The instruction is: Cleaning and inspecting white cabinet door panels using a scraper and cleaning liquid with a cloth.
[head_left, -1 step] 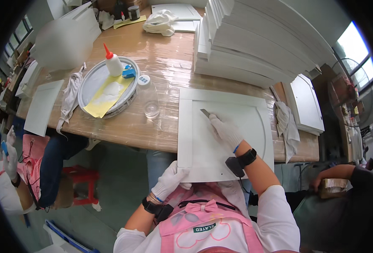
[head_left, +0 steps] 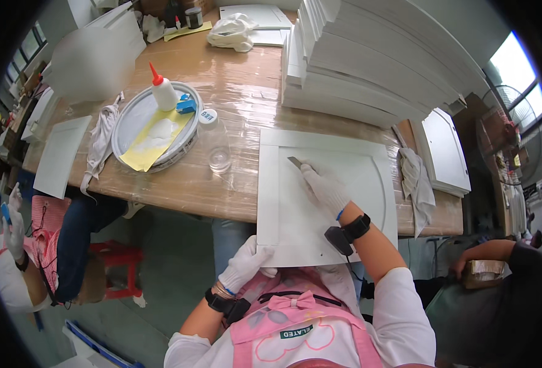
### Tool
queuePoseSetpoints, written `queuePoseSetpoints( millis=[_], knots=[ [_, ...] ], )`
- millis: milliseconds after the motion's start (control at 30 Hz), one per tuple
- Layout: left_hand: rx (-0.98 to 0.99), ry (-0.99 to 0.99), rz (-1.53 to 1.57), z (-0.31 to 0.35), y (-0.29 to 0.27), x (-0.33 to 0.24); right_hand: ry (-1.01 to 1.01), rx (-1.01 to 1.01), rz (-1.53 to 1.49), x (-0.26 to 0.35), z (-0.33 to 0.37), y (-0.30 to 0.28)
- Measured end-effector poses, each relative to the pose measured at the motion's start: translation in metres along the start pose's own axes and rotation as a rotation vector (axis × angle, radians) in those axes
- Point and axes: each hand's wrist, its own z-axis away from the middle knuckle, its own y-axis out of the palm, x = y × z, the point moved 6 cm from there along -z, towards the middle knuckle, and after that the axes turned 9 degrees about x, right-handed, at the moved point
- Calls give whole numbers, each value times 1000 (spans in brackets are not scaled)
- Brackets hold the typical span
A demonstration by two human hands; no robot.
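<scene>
A white cabinet door panel (head_left: pixel 332 208) with a recessed, curved-edge centre lies on the table's near edge and juts out over my lap. My right hand (head_left: pixel 325 189), in a white glove, is closed around a thin grey knife blade (head_left: pixel 294 162) with a slanted tip. The blade points up and left over the recess, near its left border; whether it touches the surface I cannot tell. At the panel's lower left corner, my gloved left hand (head_left: pixel 246 265) grips the edge, thumb on top and the other fingers partly hidden below.
On the wrapped table (head_left: pixel 234 196) stand a clear bottle (head_left: pixel 217 147) and a round lid (head_left: pixel 121 132) bearing a glue bottle (head_left: pixel 163 95) and yellow sandpaper (head_left: pixel 145 153). White panels (head_left: pixel 369 80) are stacked behind; a cloth (head_left: pixel 415 184) hangs at right. Other people sit on both sides.
My right hand and the blade have shifted very slightly left. The panel's near edge has dipped a touch; my left hand keeps its grip.
</scene>
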Motion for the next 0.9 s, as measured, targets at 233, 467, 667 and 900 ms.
queuePoseSetpoints(
  millis=[233,467,667,900],
  knots=[
    [37,-45,30,7,-4,4,-490,-160,392,30,-77,1],
    [130,-103,73,4,-12,11,-525,-159,811,49,-99,14],
    [173,-108,140,1,-14,15,-625,-182,814,52,-101,14],
    [164,-136,165,1,-13,12,-582,-199,838,49,-105,12]
  ],
)
